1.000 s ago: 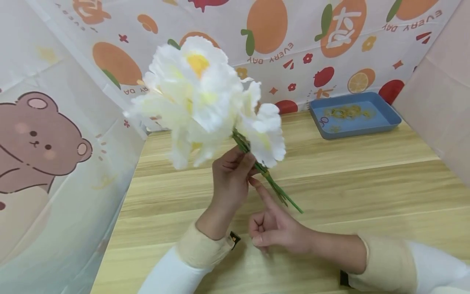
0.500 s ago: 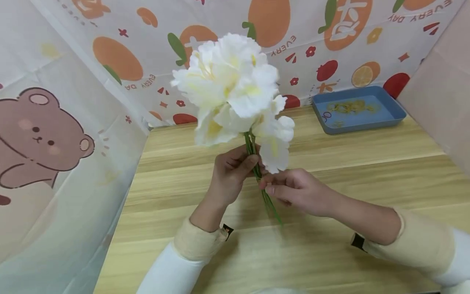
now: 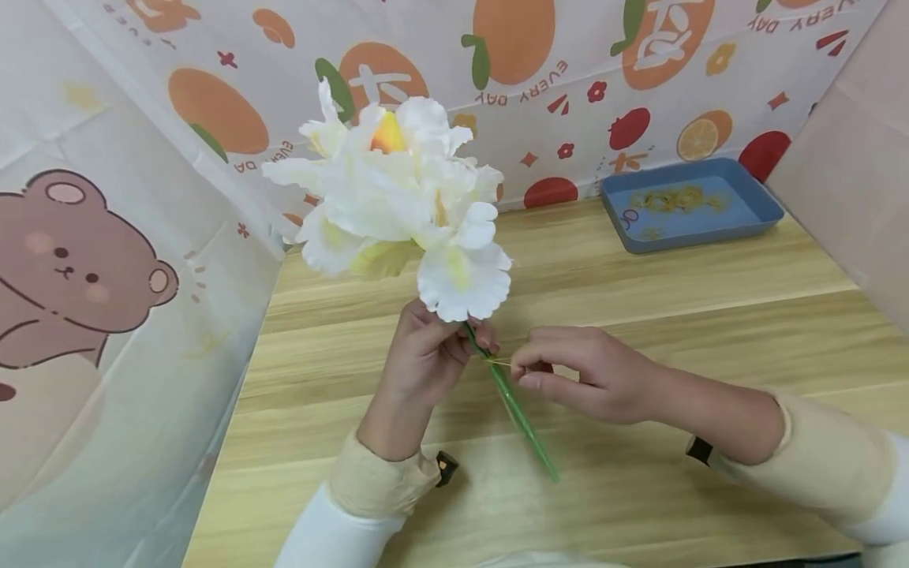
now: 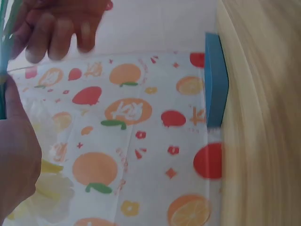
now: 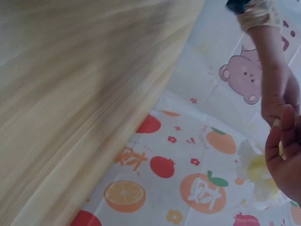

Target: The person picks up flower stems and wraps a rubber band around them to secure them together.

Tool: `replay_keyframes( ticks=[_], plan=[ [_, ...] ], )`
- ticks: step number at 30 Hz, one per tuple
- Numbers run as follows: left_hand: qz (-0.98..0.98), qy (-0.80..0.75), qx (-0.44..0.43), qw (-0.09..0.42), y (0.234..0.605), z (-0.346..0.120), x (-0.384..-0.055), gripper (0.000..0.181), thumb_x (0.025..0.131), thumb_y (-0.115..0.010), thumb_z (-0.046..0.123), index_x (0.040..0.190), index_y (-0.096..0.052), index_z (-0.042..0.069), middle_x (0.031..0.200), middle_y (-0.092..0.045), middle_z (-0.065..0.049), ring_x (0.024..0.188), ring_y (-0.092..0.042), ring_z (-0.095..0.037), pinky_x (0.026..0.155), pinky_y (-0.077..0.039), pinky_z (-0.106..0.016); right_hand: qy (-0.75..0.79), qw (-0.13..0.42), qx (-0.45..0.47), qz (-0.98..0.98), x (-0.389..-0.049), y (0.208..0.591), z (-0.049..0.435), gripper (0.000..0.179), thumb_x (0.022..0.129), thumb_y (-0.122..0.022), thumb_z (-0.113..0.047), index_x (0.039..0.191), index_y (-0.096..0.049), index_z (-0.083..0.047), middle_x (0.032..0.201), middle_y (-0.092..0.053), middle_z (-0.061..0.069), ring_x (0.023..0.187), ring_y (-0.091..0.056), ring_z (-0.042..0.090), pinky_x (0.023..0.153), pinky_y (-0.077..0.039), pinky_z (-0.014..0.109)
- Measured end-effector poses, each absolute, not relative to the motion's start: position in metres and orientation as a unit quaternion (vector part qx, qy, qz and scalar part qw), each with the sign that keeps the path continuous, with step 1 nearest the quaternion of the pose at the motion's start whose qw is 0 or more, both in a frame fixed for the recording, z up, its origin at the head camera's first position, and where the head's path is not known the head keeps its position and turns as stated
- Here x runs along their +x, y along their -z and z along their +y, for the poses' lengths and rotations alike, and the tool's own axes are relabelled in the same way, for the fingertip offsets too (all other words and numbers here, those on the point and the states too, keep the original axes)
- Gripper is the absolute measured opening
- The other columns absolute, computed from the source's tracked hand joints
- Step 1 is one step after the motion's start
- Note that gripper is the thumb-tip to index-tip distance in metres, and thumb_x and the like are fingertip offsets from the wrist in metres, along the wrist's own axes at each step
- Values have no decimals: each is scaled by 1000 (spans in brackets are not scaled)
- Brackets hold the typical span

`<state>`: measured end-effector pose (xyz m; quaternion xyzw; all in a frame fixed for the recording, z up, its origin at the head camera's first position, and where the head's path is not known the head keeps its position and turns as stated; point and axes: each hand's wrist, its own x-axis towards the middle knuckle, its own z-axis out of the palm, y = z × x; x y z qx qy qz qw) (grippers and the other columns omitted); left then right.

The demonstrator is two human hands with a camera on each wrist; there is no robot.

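A bunch of white artificial flowers with yellow centres (image 3: 398,197) is in my left hand (image 3: 426,355), whose fingers wrap the green stems (image 3: 521,418) just below the blooms. The stems slant down to the right above the table. From them a thin yellow rubber band (image 3: 500,362) stretches sideways to my right hand (image 3: 596,375), which pinches its end with curled fingers. In the left wrist view, the stems stand at the left edge beside the left thumb (image 4: 15,99). In the right wrist view, part of a bloom (image 5: 258,174) shows behind the right hand (image 5: 287,160).
A blue tray (image 3: 699,237) with several yellow rubber bands (image 3: 678,199) and a red one (image 3: 629,218) stands at the table's back right. Fruit-printed cloth (image 3: 525,142) hangs behind the wooden table (image 3: 639,489). A bear-printed cloth (image 3: 78,268) lines the left side.
My right hand has gone from pointing under the stems to pinching the rubber band and drawing it out rightward. The bunch first swung upright, then tilted back left.
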<state>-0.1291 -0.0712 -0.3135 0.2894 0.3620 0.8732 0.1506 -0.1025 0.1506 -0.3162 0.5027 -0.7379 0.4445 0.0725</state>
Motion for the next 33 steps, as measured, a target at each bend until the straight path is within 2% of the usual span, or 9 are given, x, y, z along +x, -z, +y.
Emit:
replay_keyframes(
  ticks=[5, 10, 17, 22, 28, 33],
  plan=[
    [286, -905, 269, 163, 317, -67, -125, 14, 100, -52, 4, 96, -65, 5, 83, -71, -3, 72, -68, -14, 72, -61, -26, -396, 173, 537, -725, -107, 323, 145, 21, 103, -51, -31, 100, -64, -15, 80, -57, -8, 72, -50, 3, 68, -43, 20],
    [271, -914, 257, 160, 321, -65, -120, 9, 98, -56, 6, 99, -64, 8, 85, -68, -2, 72, -68, -13, 72, -60, -26, -359, 282, 565, -688, -109, 327, 139, 18, 101, -56, -27, 95, -64, -12, 72, -54, -7, 65, -48, 7, 67, -45, 25],
    [251, -912, 284, 156, 322, -64, -121, 9, 97, -57, 7, 99, -65, 5, 89, -69, -4, 77, -69, -14, 76, -61, -28, -271, 440, 561, -647, -111, 324, 137, 18, 100, -56, -21, 91, -67, -9, 72, -59, -1, 65, -56, 12, 70, -51, 41],
    [239, -912, 301, 145, 323, -63, -122, 12, 99, -54, 8, 101, -65, 3, 92, -70, -4, 82, -70, -15, 81, -60, -29, -288, 493, 534, -623, -112, 327, 132, 21, 99, -56, -17, 84, -67, -6, 68, -62, 2, 63, -60, 15, 72, -46, 48],
    [227, -923, 283, 131, 323, -60, -121, 14, 100, -53, 7, 99, -66, 1, 91, -70, -5, 85, -70, -17, 86, -59, -31, -324, 544, 486, -603, -112, 332, 124, 23, 97, -59, -14, 78, -67, -3, 62, -62, 2, 57, -62, 19, 80, -43, 47],
    [231, -934, 251, 105, 321, -58, -116, 19, 101, -50, 5, 97, -67, 2, 90, -71, -7, 87, -71, -17, 91, -58, -33, -316, 602, 443, -584, -116, 330, 118, 19, 88, -60, -11, 69, -64, -6, 55, -57, -1, 48, -57, 17, 72, -40, 45]
  ],
)
